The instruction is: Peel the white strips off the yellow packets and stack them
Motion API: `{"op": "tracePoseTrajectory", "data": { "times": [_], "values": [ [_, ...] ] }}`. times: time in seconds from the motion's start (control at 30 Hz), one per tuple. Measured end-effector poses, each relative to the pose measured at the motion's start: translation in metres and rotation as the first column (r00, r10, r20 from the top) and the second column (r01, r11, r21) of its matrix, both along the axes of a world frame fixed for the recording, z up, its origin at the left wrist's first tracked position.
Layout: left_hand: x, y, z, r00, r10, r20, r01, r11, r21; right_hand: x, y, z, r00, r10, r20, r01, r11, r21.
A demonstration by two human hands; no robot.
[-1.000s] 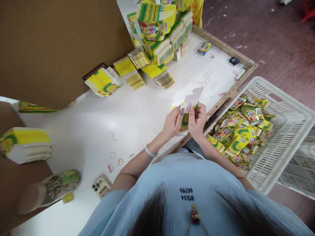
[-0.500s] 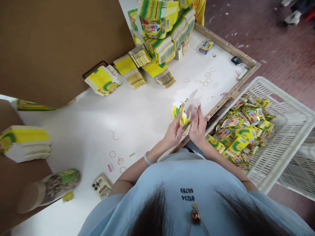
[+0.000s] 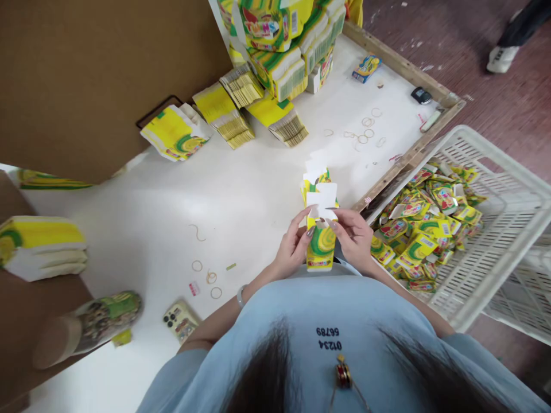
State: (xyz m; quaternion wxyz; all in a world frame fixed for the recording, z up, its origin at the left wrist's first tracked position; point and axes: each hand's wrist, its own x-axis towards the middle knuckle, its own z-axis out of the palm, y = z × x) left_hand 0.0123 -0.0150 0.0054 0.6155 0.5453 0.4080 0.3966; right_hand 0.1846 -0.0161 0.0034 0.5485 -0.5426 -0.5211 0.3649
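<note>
Both hands hold one small yellow-and-green carton (image 3: pixel 321 248) upright in front of my chest, at the near edge of the white table (image 3: pixel 241 195). My left hand (image 3: pixel 293 246) grips its left side, fingers closed. My right hand (image 3: pixel 355 235) pinches its right side near the white top flaps (image 3: pixel 322 195), which stand open. A short stack of flat cartons (image 3: pixel 310 179) lies on the table just behind it.
A white slatted basket (image 3: pixel 495 229) at the right holds several folded cartons (image 3: pixel 424 221). Piles of flat cartons (image 3: pixel 275 63) stand at the back beside a brown cardboard wall (image 3: pixel 86 74). Rubber bands (image 3: pixel 365 129), a phone (image 3: pixel 181 321) and a person's shoe (image 3: pixel 501 57) are around.
The carton has been opened up from a flat sheet into an upright box and drawn closer to my chest. Both hands moved down with it.
</note>
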Motion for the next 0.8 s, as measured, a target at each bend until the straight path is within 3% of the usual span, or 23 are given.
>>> {"op": "tracePoseTrajectory", "data": {
  "times": [0.13, 0.33, 0.43, 0.5, 0.6, 0.67, 0.8],
  "values": [
    [-0.010, -0.006, 0.002, 0.996, -0.084, 0.005, 0.084, 0.996, -0.018, 0.008, -0.011, 0.005, 0.981, 0.180, -0.071, -0.188, 0.973, -0.132],
    [-0.003, -0.001, 0.004, 0.999, -0.035, -0.006, 0.036, 0.999, 0.020, 0.014, -0.012, 0.006, 0.990, 0.081, 0.117, -0.085, 0.996, 0.025],
    [-0.005, 0.000, 0.007, 0.995, -0.091, -0.033, 0.091, 0.996, -0.019, 0.027, -0.011, 0.004, 0.941, 0.263, 0.214, -0.304, 0.934, 0.188],
    [-0.006, 0.000, 0.010, 0.992, -0.111, -0.068, 0.110, 0.994, -0.013, 0.033, -0.013, 0.006, 0.895, 0.387, 0.221, -0.432, 0.875, 0.218],
    [-0.007, 0.001, 0.014, 0.992, -0.058, -0.115, 0.060, 0.998, 0.015, 0.032, -0.017, 0.011, 0.885, 0.460, 0.075, -0.460, 0.888, -0.011],
    [-0.007, 0.001, 0.015, 0.990, -0.034, -0.133, 0.036, 0.999, 0.013, 0.026, -0.018, 0.015, 0.872, 0.472, -0.128, -0.489, 0.849, -0.200],
    [-0.007, 0.002, 0.017, 0.985, -0.063, -0.161, 0.059, 0.998, -0.029, 0.023, -0.012, 0.022, 0.780, 0.472, -0.412, -0.600, 0.750, -0.277]
  ]
}}
